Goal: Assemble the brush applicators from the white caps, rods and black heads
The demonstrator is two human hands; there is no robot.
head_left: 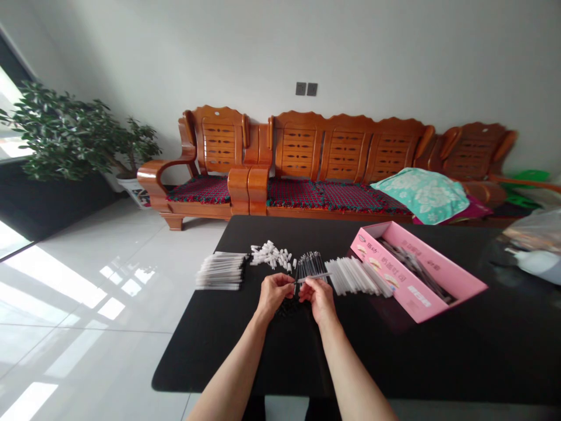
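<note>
My right hand is closed in a pinch on a slim whitish tube, like a pen barrel, which points up to the right. Closed at the tube's left end is my left hand; a small dark piece shows at its fingertips, too small to name. Under and between the hands lies a heap of small black pieces, partly hidden. Just beyond them are thin dark rods with pale tips. Short white caps lie loose behind my left hand. White tubes rest side by side right of my right hand.
Dark-ended white tubes are stacked near the black table's left edge. A pink box holding dark strips stands on the right, with a plastic bag farther right. A wooden sofa stands behind the table.
</note>
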